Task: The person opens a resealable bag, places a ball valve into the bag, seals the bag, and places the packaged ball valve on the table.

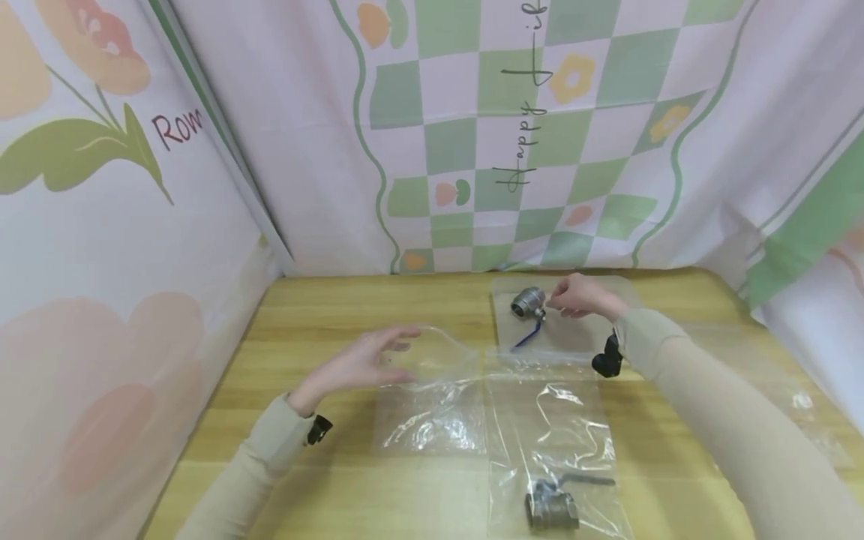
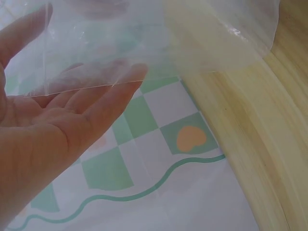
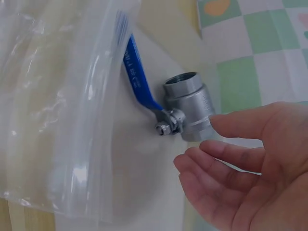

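A steel ball valve [image 1: 529, 301] with a blue lever [image 3: 137, 77] lies on a pale, flat sheet [image 1: 582, 337] at the back of the table. My right hand [image 1: 583, 295] is beside it, thumb tip right at the valve body and the other fingers loosely bent below, not wrapped round it. My left hand [image 1: 364, 361] is at the mouth of a clear plastic bag [image 1: 432, 420], its fingers spread and relaxed. In the left wrist view, the bag's film [image 2: 192, 43] overlaps those fingers, which show through it.
Nearer the front, a second clear bag [image 1: 547, 409] holds another ball valve [image 1: 553, 511] with a dark-looking lever. More clear plastic [image 1: 803, 401] lies at the right, partly behind my right forearm. A patterned curtain [image 1: 452, 142] hangs along the wooden table's [image 1: 324, 300] back edge.
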Demonstrator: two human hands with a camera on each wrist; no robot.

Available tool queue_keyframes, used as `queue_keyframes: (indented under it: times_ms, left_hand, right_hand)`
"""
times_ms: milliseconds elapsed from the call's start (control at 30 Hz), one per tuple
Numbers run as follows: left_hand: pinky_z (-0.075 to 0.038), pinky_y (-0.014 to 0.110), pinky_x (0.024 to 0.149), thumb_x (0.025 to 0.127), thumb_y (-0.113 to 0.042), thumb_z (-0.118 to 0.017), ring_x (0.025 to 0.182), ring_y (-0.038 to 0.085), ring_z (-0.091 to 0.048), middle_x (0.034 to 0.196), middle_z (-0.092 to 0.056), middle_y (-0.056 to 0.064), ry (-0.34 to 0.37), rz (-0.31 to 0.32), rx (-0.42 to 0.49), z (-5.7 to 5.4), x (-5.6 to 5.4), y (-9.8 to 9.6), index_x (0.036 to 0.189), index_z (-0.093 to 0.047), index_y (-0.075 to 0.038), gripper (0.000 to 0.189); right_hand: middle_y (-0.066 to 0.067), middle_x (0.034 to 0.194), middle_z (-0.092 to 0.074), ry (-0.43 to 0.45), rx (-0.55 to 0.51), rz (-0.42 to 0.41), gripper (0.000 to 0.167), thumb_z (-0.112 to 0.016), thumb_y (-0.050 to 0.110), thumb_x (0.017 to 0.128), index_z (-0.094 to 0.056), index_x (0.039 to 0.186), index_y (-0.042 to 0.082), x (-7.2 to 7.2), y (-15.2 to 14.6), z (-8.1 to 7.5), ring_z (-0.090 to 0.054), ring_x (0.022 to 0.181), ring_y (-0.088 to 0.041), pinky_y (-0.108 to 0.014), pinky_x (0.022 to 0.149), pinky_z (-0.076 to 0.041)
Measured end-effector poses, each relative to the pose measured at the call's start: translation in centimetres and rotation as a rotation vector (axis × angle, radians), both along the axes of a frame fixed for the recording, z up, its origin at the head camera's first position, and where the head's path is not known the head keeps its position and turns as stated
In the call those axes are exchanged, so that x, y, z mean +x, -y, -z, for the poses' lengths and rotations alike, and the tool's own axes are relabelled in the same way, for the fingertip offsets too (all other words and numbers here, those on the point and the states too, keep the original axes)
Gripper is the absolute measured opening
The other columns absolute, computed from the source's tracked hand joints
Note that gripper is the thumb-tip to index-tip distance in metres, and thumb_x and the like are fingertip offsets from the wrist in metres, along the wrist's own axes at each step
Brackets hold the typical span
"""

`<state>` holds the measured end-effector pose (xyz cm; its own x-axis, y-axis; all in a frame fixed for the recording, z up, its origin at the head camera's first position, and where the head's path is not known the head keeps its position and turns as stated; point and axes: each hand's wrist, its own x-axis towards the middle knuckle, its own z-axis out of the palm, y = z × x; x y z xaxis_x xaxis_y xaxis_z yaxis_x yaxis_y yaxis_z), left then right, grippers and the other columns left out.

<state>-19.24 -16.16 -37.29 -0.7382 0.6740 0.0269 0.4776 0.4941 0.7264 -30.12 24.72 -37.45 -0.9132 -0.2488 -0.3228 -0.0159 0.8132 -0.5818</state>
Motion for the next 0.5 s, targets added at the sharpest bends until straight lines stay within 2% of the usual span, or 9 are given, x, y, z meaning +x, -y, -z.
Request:
queue_keyframes:
  times_ms: [133, 267, 500]
  left_hand:
    - [-0.051, 0.052, 0.106, 0.087, -0.021, -0.075, 0.131, 0.043, -0.054, 0.153, -0.045, 0.018, -0.015, 0.001, -0.016, -0.1, 0.0, 0.0, 0.148, -0.039, -0.004, 0.073]
    - [-0.051, 0.051, 0.106, 0.087, -0.020, -0.075, 0.130, 0.042, -0.055, 0.152, -0.046, 0.019, -0.014, -0.002, -0.022, -0.2, 0.0, 0.1, 0.148, -0.039, -0.005, 0.073]
    - [-0.051, 0.051, 0.106, 0.087, -0.018, -0.074, 0.129, 0.042, -0.055, 0.152, -0.046, 0.019, -0.014, 0.009, -0.025, -0.2, 0.0, 0.0, 0.149, -0.039, -0.004, 0.072]
  right_hand:
    - [-0.005, 0.081, -0.066, 0.072, -0.008, 0.004, 0.034, -0.060, 0.016, 0.095, -0.059, 0.111, -0.014, -0.3, 0.1, 0.4, -0.062, 0.073, -0.012, -0.036, 0.080, -0.063]
    - [-0.001, 0.077, -0.065, 0.109, -0.016, 0.015, 0.034, -0.061, 0.015, 0.095, -0.061, 0.111, -0.014, -0.6, 0.3, 0.9, -0.061, 0.071, -0.011, -0.034, 0.079, -0.062]
    - [-0.001, 0.074, -0.068, 0.166, -0.043, 0.049, 0.033, -0.066, 0.020, 0.093, -0.063, 0.103, -0.011, -1.2, 0.5, 2.1, -0.062, 0.068, -0.011, -0.031, 0.074, -0.061]
